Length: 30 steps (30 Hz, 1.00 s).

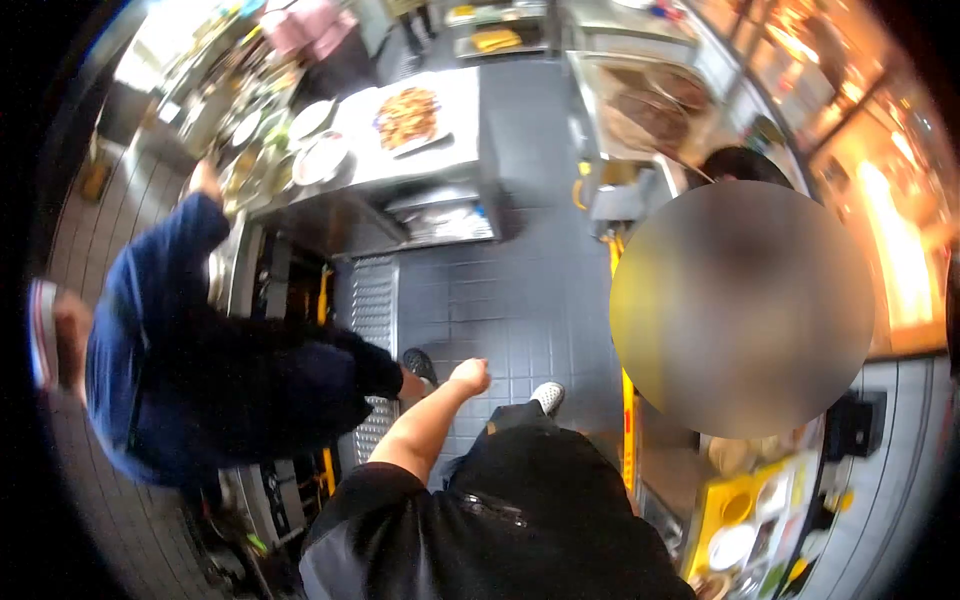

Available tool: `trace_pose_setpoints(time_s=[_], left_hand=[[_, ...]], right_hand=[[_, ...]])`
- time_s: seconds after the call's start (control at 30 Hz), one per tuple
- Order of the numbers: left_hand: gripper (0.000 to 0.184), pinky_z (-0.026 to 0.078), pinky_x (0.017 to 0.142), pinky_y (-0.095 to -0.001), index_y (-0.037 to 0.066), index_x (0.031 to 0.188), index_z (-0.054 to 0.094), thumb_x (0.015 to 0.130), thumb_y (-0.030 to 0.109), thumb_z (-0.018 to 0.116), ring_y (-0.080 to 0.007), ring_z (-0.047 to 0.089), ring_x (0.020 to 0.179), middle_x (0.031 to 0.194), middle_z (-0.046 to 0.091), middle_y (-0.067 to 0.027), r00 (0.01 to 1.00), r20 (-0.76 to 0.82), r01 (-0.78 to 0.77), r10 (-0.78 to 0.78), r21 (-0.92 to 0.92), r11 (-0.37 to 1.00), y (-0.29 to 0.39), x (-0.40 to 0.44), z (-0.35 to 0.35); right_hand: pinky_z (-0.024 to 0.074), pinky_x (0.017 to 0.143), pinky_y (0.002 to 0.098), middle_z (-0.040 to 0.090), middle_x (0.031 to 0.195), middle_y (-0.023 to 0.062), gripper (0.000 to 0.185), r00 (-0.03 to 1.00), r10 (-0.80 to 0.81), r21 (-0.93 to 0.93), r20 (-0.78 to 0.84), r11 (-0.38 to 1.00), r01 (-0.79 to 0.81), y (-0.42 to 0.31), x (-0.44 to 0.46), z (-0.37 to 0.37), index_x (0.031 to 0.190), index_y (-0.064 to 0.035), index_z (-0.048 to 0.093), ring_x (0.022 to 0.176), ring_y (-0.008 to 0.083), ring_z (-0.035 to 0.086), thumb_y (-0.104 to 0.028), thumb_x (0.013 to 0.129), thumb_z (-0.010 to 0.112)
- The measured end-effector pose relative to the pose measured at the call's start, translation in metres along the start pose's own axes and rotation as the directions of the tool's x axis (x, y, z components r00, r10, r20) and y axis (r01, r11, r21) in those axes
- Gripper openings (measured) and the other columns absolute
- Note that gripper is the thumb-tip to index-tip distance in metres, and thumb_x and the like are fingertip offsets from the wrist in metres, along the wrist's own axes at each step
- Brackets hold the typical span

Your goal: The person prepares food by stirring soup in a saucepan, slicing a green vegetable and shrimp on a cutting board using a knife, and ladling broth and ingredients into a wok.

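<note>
My left hand (470, 376) hangs ahead of my body over the dark tiled floor, its fingers curled closed; whether anything is inside the curl is too small to tell. It touches no counter. Below it a white shoe (548, 397) shows on the floor in front of my dark clothing. My right hand does not show; the right side of my body is partly cut off by a large blurred round patch (740, 310).
A co-worker in dark blue (150, 330) leans over the left counter. Ahead, a steel table (461, 100) bears a plate of reddish food (408, 117) and bowls. At right are a counter with a large tray (622, 95) and a yellow board (712, 497) with containers.
</note>
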<state>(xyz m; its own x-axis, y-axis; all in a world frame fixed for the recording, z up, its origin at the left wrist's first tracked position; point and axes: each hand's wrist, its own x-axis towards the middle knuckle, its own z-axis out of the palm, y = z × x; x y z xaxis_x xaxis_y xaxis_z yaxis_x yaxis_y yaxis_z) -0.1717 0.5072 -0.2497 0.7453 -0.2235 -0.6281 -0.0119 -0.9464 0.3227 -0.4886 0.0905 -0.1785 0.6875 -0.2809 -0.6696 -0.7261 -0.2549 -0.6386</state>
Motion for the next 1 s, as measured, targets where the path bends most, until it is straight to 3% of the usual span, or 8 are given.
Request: trace_pose_setpoints(time_s=[0.13,0.23,0.33,0.37,0.47,0.53,0.8,1.0], left_hand=[[0.041,0.046,0.100,-0.0456,0.000,0.116,0.064,0.086,0.027,0.061,-0.0390,0.060,0.113,0.116,0.064,-0.0264,0.985,-0.143,0.055,-0.095,-0.262,0.963,0.012,0.006,-0.025],[0.043,0.046,0.101,-0.0457,0.002,0.121,0.064,0.088,0.030,0.060,-0.0378,0.059,0.116,0.120,0.064,-0.0240,0.955,-0.233,0.103,-0.184,-0.321,0.941,0.005,0.021,-0.038],[0.044,0.046,0.101,-0.0457,0.004,0.123,0.063,0.089,0.032,0.060,-0.0371,0.059,0.117,0.122,0.064,-0.0211,0.929,-0.267,0.149,-0.256,-0.363,0.920,-0.013,0.034,-0.061],[0.043,0.045,0.101,-0.0456,0.004,0.122,0.064,0.089,0.032,0.060,-0.0371,0.059,0.117,0.123,0.064,-0.0205,0.905,-0.273,0.202,-0.325,-0.397,0.895,-0.021,0.041,-0.067],[0.042,0.048,0.098,-0.0451,0.002,0.118,0.065,0.089,0.031,0.060,-0.0384,0.061,0.111,0.115,0.066,-0.0230,0.834,-0.362,0.220,-0.417,-0.474,0.852,-0.034,0.047,-0.109],[0.038,0.050,0.094,-0.0441,0.000,0.112,0.067,0.088,0.029,0.060,-0.0373,0.064,0.106,0.110,0.068,-0.0226,0.783,-0.439,0.216,-0.440,-0.472,0.855,-0.042,0.053,-0.136],[0.025,0.053,0.086,-0.0397,0.000,0.105,0.067,0.088,0.019,0.061,-0.0349,0.067,0.095,0.100,0.070,-0.0196,0.434,-0.690,0.056,-0.579,-0.621,0.782,-0.089,0.082,-0.301],[0.026,0.054,0.084,-0.0331,-0.001,0.110,0.068,0.089,0.015,0.064,-0.0248,0.070,0.092,0.101,0.072,-0.0171,0.188,-0.762,0.042,-0.620,-0.624,0.780,-0.205,0.119,-0.438]], right_hand=[[0.0402,0.078,0.0290,0.058,0.105,0.0044,0.051,0.998,-0.041,0.029,0.039,0.999,0.040,-0.075,0.055,-0.014,0.128,0.0005,0.058,0.088,0.0144,0.050,-0.042,0.102,0.049],[0.0402,0.071,0.0243,0.058,0.098,-0.0009,0.048,0.993,-0.087,0.022,0.080,0.996,0.086,-0.132,0.105,-0.019,0.127,0.0008,0.059,0.079,0.0079,0.049,-0.040,0.102,0.051],[0.0439,0.077,0.0257,0.061,0.103,0.0023,0.048,0.989,-0.079,0.171,0.128,0.984,0.056,-0.174,0.178,-0.013,0.126,0.0012,0.059,0.085,0.0104,0.054,-0.038,0.100,0.054],[0.0464,0.087,0.0295,0.064,0.113,0.0089,0.049,0.973,-0.207,0.048,0.098,0.978,0.203,-0.193,0.196,-0.011,0.126,0.0028,0.059,0.096,0.0164,0.060,-0.038,0.099,0.057],[0.0457,0.096,0.0344,0.063,0.123,0.0167,0.053,0.929,-0.339,-0.164,0.148,0.918,0.361,-0.229,0.261,-0.006,0.129,0.0033,0.057,0.108,0.0241,0.061,-0.039,0.097,0.059],[0.0465,0.096,0.0371,0.062,0.122,0.0200,0.056,0.933,-0.304,-0.163,0.195,0.927,0.336,-0.246,0.300,-0.004,0.131,0.0022,0.056,0.109,0.0279,0.062,-0.041,0.095,0.061],[0.0480,0.092,0.0341,0.065,0.118,0.0171,0.059,0.913,-0.236,-0.201,0.334,0.928,0.313,-0.339,0.395,0.029,0.130,0.0011,0.057,0.107,0.0247,0.062,-0.039,0.090,0.069],[0.0479,0.092,0.0314,0.062,0.124,0.0175,0.055,0.933,-0.118,-0.209,0.341,0.958,0.198,-0.438,0.426,0.086,0.131,0.0038,0.055,0.109,0.0217,0.061,-0.030,0.091,0.070]])
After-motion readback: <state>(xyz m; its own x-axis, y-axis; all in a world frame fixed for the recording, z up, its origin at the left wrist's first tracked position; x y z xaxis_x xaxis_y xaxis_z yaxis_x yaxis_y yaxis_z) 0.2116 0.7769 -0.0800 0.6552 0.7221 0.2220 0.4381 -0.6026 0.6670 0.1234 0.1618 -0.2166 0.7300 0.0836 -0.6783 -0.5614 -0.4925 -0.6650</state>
